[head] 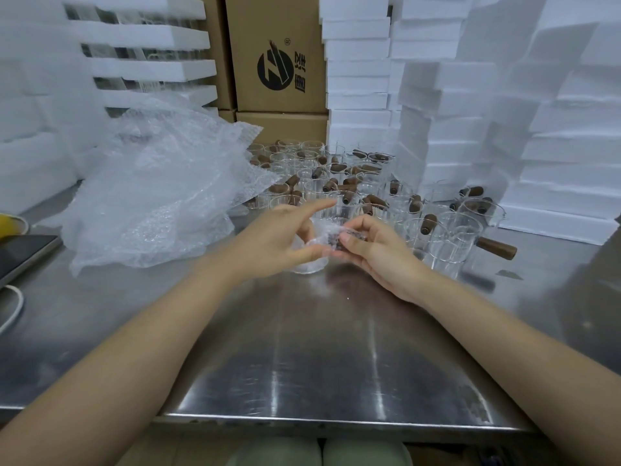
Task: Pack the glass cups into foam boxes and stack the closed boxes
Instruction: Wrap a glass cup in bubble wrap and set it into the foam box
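Observation:
A glass cup (311,260) stands on the steel table between my hands, its brown wooden handle partly covered by a small piece of bubble wrap (322,235). My left hand (285,240) holds the cup and wrap between thumb and lower fingers, index finger stretched forward. My right hand (373,243) pinches the wrapped handle from the right. Behind them stand several more glass cups (349,183) with wooden handles. White foam boxes (557,156) are stacked at the right and back.
A crumpled heap of bubble wrap (161,190) lies at the left. Cardboard boxes (279,62) stand at the back, with foam stacks (148,62) at the back left. A dark tablet (23,253) sits at the left edge. The steel table (319,348) spreads before me.

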Demonstrator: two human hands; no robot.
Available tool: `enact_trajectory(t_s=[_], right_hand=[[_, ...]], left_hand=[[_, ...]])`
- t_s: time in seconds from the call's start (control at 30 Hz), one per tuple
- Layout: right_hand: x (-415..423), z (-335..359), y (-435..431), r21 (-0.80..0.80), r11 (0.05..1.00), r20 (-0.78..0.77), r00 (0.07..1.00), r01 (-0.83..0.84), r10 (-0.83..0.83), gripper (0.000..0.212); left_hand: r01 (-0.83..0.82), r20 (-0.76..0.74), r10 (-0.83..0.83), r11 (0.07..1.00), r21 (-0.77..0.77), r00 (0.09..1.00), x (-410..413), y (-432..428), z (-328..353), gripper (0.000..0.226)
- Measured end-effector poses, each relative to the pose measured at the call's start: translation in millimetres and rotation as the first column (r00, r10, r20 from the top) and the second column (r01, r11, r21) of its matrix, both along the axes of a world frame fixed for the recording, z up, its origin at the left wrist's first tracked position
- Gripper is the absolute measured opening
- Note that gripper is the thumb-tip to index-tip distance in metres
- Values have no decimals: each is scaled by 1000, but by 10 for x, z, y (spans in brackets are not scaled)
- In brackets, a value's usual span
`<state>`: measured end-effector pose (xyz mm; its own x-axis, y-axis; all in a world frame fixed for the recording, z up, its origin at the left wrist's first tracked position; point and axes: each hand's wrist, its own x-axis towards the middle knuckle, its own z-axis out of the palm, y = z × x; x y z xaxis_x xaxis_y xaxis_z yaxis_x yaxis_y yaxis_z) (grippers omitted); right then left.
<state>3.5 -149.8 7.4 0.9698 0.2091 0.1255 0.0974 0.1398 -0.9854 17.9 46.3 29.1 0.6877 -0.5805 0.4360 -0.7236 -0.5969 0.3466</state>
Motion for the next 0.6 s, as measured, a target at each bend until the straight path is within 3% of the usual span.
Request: enact_trajectory(t_s=[0.13, 0.23, 0.27, 0.33, 0.37, 0.4, 0.43, 0.5, 0.6], right_hand=[[33, -9, -4, -100, 995, 0, 1000, 12, -12, 12], [37, 21, -55, -365, 927, 145, 989, 90, -39, 12], [28, 31, -72, -498, 854, 256, 967, 149, -19, 12], [8, 47, -111, -720, 566, 544, 833, 401, 102, 9], [-12, 72, -121, -722, 408, 663, 727, 559, 179, 16], [-26, 118, -134, -666, 308, 744, 631, 679, 220, 25], [-39, 189, -144, -603, 291, 797, 566, 742, 210, 32], [-37, 294, -196, -527, 383, 844, 520, 759, 129, 36], [-13, 330, -324, -437, 416, 881, 474, 798, 16, 24]], left_hand=[[-9, 45, 4, 993, 119, 999, 14, -60, -22, 83], [-80, 96, 61, 974, 210, 993, 41, -133, -62, 87], [-103, 144, 69, 963, 248, 987, 50, -153, -91, 86], [-134, 234, 60, 940, 315, 970, 41, -180, -102, 85], [-140, 263, 56, 940, 312, 963, 20, -183, -85, 86], [-139, 291, 51, 946, 293, 955, -4, -173, -60, 86], [-136, 323, 41, 951, 279, 946, -32, -161, -35, 86], [-132, 362, 31, 957, 258, 932, -89, -143, -7, 93], [-128, 306, 44, 957, 259, 951, -86, -152, -54, 100]])
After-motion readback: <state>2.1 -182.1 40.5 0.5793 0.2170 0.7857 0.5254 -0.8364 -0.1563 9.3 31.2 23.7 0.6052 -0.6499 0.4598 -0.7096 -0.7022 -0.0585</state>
